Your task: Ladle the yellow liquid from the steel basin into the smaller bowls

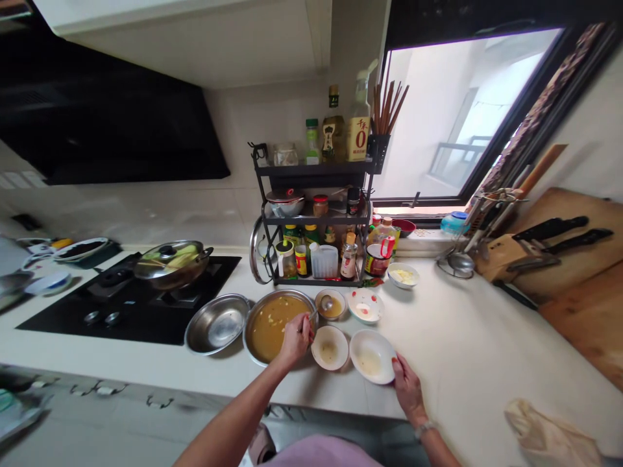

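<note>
My left hand (296,338) is closed above the right side of a large steel basin (249,344) of brown, soupy liquid. It seems to grip the short handle of a metal spoon (327,302), whose head rests in a small bowl (343,305) of similar liquid. My right hand (407,384) pinches the right rim of a white oval bowl (387,350), thumb at its edge; a little pale liquid lies in it. Between the hands stands a white round bowl (317,347) with some thin liquid at the bottom.
An empty steel basin (214,324) stands left, beside the black hob (146,327) with a lidded pan (170,275). Behind are a patterned bowl (357,311), a bowl of pale pieces (403,283) and a seasoning rack (316,222). A knife block (496,256) and cloth (545,431) are right.
</note>
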A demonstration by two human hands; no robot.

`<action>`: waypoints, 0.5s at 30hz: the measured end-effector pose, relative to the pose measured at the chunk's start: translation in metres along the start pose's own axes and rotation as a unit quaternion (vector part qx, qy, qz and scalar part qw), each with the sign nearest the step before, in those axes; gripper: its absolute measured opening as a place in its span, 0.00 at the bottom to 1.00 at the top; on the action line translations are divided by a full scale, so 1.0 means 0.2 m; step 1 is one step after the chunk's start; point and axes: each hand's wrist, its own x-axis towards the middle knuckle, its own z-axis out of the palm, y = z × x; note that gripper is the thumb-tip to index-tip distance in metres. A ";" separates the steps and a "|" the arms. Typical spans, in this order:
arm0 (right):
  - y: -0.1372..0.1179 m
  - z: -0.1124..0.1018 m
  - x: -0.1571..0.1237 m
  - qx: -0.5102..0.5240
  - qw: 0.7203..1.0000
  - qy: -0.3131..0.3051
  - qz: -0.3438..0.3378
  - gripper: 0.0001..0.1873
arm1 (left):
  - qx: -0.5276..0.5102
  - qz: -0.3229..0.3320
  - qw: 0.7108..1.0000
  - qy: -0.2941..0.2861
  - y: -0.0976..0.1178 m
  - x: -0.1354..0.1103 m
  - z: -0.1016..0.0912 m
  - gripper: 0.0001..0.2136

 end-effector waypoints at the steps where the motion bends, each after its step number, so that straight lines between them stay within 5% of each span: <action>1: 0.00 0.00 0.00 0.002 1.000 0.001 0.003 0.31 | -0.005 -0.012 1.000 -0.004 -0.01 0.01 0.01 0.12; 15: 0.00 0.00 0.00 0.004 1.000 0.003 0.007 0.28 | -0.225 -0.174 0.950 0.128 0.06 0.06 -0.04 0.07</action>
